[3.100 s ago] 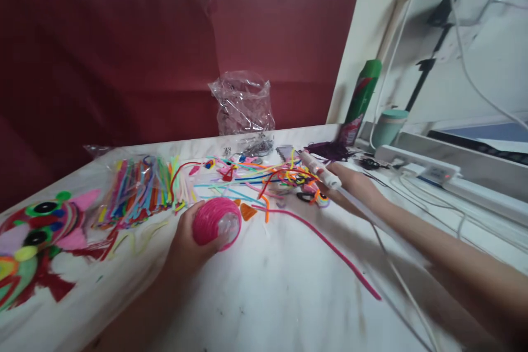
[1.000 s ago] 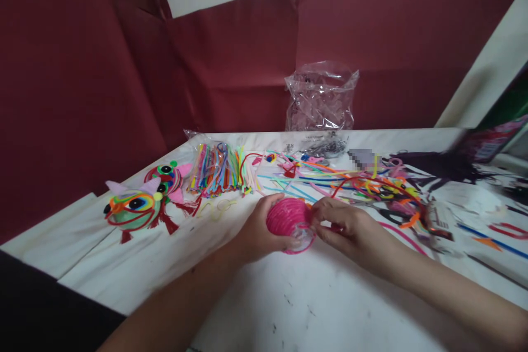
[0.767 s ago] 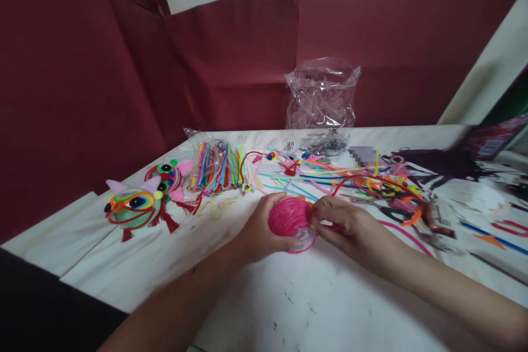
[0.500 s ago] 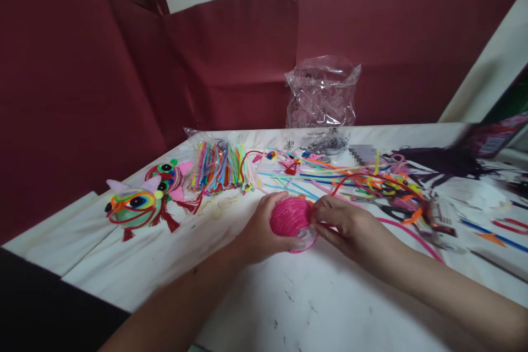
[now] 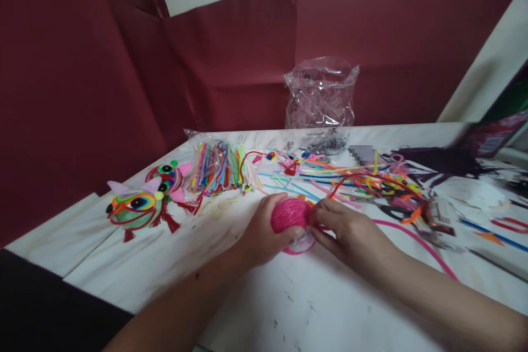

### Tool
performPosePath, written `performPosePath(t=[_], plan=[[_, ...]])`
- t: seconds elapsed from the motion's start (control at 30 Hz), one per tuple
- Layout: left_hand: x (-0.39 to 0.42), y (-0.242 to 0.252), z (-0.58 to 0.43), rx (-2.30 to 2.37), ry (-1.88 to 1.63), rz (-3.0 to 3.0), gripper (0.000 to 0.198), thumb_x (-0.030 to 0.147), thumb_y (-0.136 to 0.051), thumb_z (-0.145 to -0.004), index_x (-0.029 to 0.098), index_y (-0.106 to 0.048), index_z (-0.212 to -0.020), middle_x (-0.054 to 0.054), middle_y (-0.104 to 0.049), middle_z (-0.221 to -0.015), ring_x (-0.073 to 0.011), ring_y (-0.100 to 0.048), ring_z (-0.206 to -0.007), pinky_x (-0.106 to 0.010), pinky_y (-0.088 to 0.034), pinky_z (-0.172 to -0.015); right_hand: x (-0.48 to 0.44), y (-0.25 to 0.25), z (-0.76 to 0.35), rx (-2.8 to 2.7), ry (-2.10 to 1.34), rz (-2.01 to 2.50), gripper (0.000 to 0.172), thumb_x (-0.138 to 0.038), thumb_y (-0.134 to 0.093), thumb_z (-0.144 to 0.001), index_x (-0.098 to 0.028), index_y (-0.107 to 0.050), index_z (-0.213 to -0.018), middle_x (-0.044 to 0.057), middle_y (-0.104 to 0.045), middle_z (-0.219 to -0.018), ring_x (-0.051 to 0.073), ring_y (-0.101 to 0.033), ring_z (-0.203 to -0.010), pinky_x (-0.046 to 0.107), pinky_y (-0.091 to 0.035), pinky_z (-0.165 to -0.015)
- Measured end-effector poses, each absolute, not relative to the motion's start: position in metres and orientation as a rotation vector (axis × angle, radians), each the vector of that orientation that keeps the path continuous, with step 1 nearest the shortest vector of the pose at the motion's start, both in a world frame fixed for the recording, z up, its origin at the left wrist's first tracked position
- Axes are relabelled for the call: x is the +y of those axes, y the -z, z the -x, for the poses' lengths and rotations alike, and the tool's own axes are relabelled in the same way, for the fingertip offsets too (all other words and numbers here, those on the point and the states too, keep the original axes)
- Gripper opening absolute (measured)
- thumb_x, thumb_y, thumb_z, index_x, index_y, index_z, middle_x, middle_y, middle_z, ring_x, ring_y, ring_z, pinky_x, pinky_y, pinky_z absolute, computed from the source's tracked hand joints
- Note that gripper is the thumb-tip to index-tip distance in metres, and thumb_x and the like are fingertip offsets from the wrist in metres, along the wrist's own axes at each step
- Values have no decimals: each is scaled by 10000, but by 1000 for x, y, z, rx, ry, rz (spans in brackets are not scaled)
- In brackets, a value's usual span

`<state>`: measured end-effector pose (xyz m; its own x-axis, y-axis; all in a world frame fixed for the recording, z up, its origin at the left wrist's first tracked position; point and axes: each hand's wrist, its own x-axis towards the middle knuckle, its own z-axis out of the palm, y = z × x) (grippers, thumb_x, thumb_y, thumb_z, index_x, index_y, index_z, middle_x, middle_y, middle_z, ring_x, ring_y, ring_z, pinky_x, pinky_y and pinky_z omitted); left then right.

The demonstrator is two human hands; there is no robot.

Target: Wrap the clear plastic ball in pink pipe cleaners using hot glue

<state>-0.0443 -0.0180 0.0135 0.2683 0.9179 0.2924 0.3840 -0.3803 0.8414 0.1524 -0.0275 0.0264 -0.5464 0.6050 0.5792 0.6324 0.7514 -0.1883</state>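
My left hand (image 5: 266,228) is wrapped round a ball covered in coils of pink pipe cleaner (image 5: 291,215); its underside shows a clear, see-through patch. My right hand (image 5: 340,225) pinches at the ball's right side, fingers closed on a pink pipe cleaner (image 5: 416,231) whose loose length curves out behind the wrist to the right. Exactly where the strand meets the ball is hidden by my fingers. Both hands are held above the white marbled table (image 5: 264,308).
Two colourful animal-head crafts (image 5: 138,212) with red tassels stand at left. Behind them lies a bag of bundled pipe cleaners (image 5: 220,168). Loose strands and black-handled scissors (image 5: 390,210) spread to the right. A clear plastic bag (image 5: 322,93) stands at the back, near purple material (image 5: 441,160).
My right fingers have shifted slightly left and closer against the ball, and my left thumb has moved a little. The pink strand's tail swings further right and down.
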Motion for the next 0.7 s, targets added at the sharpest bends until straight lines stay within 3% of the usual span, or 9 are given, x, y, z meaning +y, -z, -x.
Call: performPosePath(t=[0.23, 0.7], plan=[[-19, -12, 43, 1244, -1110, -1808, 626, 277, -694, -667, 146, -472, -1237, -131, -528, -1278, -295, -488, -1194, -435, -374, -1033, -28, -24, -153, -2179, 17, 1056, 123, -222, -513, -837, -217, -493, -716, 17, -585, -635, 155, -560, -525, 251, -447, -479], [-19, -8, 43, 1247, -1173, -1847, 599, 275, -685, -664, 165, -465, -1210, -122, -525, -1259, -300, -484, -1194, -441, -375, -1032, -26, -16, -148, -2090, -347, 1171, 196, -288, -479, -853, -238, -448, -665, -16, -548, -572, 144, -490, -493, 256, -398, -480]])
